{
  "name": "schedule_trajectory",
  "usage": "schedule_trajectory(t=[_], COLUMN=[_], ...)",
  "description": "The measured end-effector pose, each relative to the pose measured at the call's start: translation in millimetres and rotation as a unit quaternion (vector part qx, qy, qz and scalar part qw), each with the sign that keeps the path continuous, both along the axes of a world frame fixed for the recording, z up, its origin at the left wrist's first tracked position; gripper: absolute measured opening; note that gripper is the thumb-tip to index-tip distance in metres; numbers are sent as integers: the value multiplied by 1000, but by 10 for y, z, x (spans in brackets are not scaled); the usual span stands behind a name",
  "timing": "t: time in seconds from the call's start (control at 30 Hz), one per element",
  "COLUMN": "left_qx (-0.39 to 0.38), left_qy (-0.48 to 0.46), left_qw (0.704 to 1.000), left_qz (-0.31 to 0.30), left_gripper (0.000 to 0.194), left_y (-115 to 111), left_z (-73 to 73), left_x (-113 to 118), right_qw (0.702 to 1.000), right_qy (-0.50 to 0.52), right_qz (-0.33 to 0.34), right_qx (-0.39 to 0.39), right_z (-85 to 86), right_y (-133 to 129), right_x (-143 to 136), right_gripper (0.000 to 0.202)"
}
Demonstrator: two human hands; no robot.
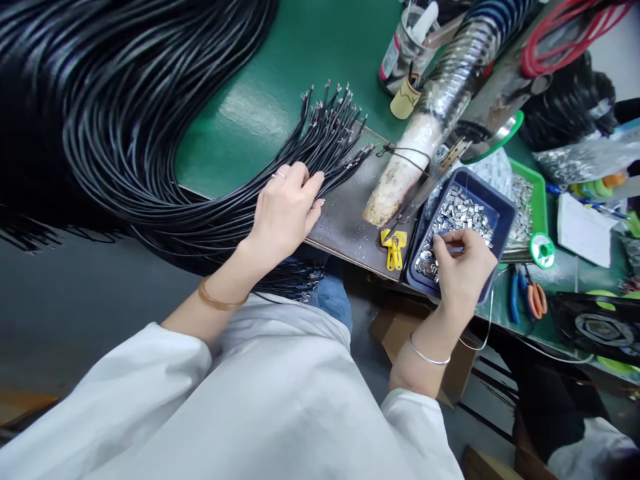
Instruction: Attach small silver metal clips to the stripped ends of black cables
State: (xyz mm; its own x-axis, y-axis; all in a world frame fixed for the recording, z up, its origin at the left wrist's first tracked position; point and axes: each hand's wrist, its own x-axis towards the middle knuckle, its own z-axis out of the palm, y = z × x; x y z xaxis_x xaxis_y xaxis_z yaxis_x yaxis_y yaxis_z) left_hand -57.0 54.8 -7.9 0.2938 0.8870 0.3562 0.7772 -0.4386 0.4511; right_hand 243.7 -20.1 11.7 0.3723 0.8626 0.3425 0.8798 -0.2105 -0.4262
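A thick bundle of black cables (220, 213) runs across the table edge, its stripped ends (337, 123) fanned out. My left hand (287, 210) rests on the bundle just before those ends, fingers curled round some cables. Over a dark blue tray (503, 213) of small metal pieces (463, 212), my right hand (463, 267) has thumb and forefinger pinched together at the tray's near side. Whatever lies between those fingertips is too small to make out.
A white-tipped duct (393, 183) slants down between the cable ends and the tray. Near it lie yellow tools (394, 250). To the right are a green tray (540, 207), a solder spool (543, 251), pliers (535, 300) and a paper pad (585, 230). Someone's sleeve (590, 453) shows at lower right.
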Motion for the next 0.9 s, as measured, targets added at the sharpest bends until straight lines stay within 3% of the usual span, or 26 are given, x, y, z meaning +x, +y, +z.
schedule_trajectory(t=[0.17,0.3,0.37,0.43,0.5,0.57,0.63,0.7,0.73,0.77,0.83,0.9], left_qx=[37,22,-7,-24,-43,-119,-270,-414,-466,-508,-521,-504], left_qy=[-10,-137,-260,-394,-479,-478,-391,-290,-270,-291,-377,-446], left_qw=[998,990,964,916,874,870,854,762,714,694,711,712], left_qz=[-51,-3,47,77,67,-15,-210,-405,-447,-419,-284,-201], left_gripper=[31,24,17,11,9,9,9,14,18,19,15,7], left_y=[-227,-301,-272,-251,-277,-356,-462,-556,-591,-616,-638,-634], left_z=[-44,-74,-84,-52,43,182,305,350,335,299,192,91], left_x=[-66,-108,-104,-98,-90,-67,-1,122,200,283,437,543], right_qw=[998,996,995,996,996,997,996,988,979,966,943,929], right_qy=[13,-50,-68,-73,-72,-66,-34,49,111,175,248,250], right_qz=[23,36,40,41,40,36,32,35,42,53,79,91], right_qx=[-62,-61,-53,-44,-28,9,72,141,168,182,208,256], right_z=[72,107,93,60,24,6,17,51,70,85,97,78], right_y=[14,-7,0,5,0,-21,-65,-132,-172,-214,-294,-354], right_x=[16,41,44,49,51,34,-32,-165,-254,-355,-564,-740], right_gripper=[6,10,11,9,7,7,9,12,14,15,16,12])
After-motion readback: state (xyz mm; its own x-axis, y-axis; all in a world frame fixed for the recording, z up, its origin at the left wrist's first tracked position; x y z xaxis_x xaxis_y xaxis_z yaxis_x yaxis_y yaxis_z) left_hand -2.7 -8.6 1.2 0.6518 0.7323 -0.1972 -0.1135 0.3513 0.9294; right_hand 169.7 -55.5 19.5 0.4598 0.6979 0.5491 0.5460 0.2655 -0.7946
